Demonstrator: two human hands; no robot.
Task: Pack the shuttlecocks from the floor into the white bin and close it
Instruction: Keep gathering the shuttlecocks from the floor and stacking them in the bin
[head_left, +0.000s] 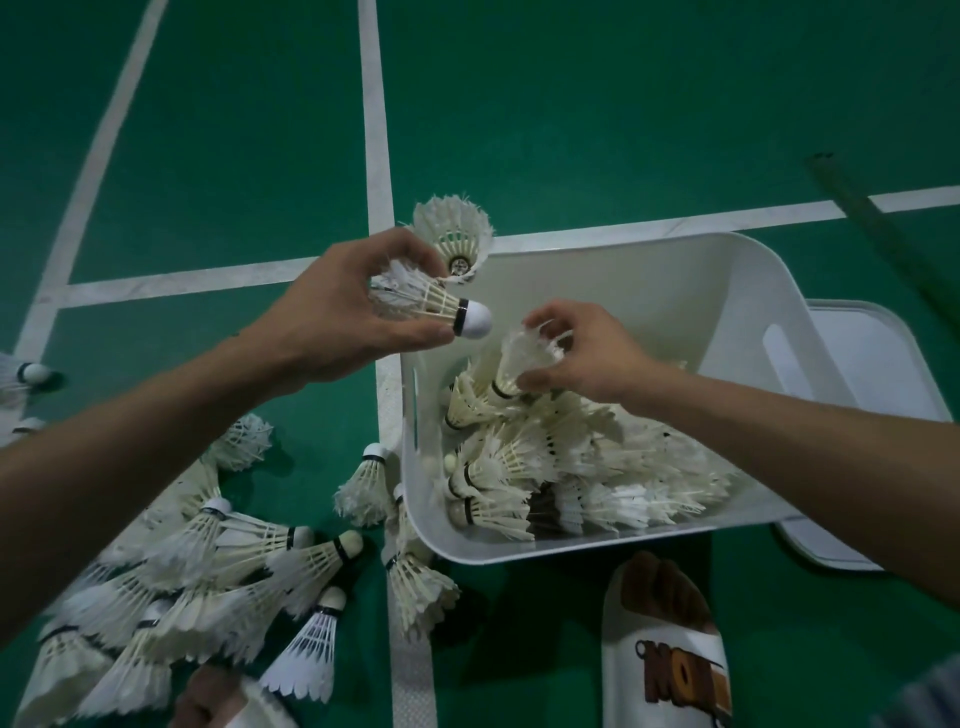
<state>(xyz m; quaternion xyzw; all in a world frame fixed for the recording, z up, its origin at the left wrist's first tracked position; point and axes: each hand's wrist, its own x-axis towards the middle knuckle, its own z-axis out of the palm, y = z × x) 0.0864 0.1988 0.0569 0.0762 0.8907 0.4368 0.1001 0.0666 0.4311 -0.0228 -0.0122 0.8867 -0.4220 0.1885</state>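
Note:
The white bin (675, 270) stands open on the green court floor, partly filled with a heap of shuttlecocks (561, 467). My left hand (343, 317) grips a white feather shuttlecock (431, 304) by its skirt, cork pointing right, just left of the bin's rim. My right hand (582, 353) is over the bin and holds another shuttlecock (519, 361) above the heap, cork down. Several loose shuttlecocks (197, 582) lie piled on the floor at lower left. One more shuttlecock (454, 228) lies behind the bin's far left corner.
The bin's white lid (883, 364) lies on the floor right of the bin, partly under it. My foot in a white slipper (665, 644) is in front of the bin. White court lines (376, 156) cross the floor. A dark green pole (878, 218) lies at upper right.

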